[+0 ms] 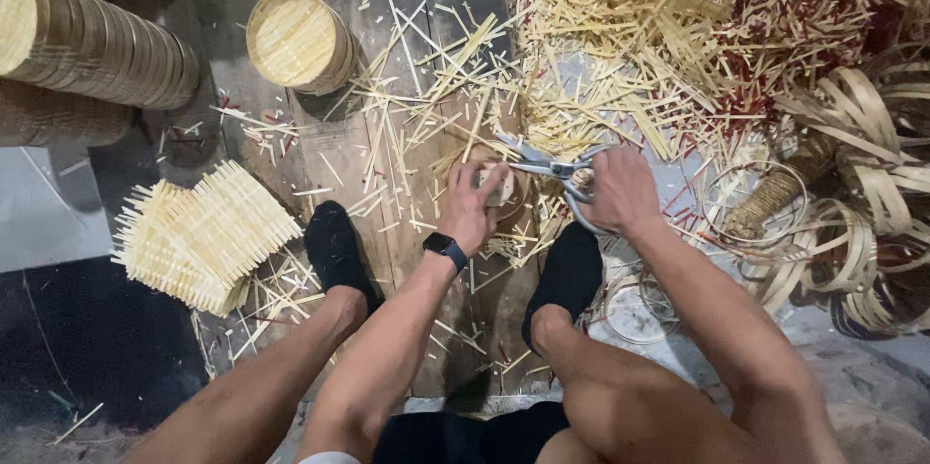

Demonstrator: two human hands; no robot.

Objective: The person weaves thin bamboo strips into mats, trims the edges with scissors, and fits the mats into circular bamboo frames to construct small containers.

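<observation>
My left hand (472, 207) pins a small round piece (499, 188) at frame centre; my right hand (620, 191) is closed on shears (547, 167), blades parted. Risk: blades near left fingers, a slip could nick them. Plank floor (320, 144), slivers (620, 38) upper right, trays (82, 38) upper left.

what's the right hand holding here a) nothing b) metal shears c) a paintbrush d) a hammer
b: the right hand grips the handles of metal shears, blades open and pointing toward the small round piece that the left hand holds.
</observation>
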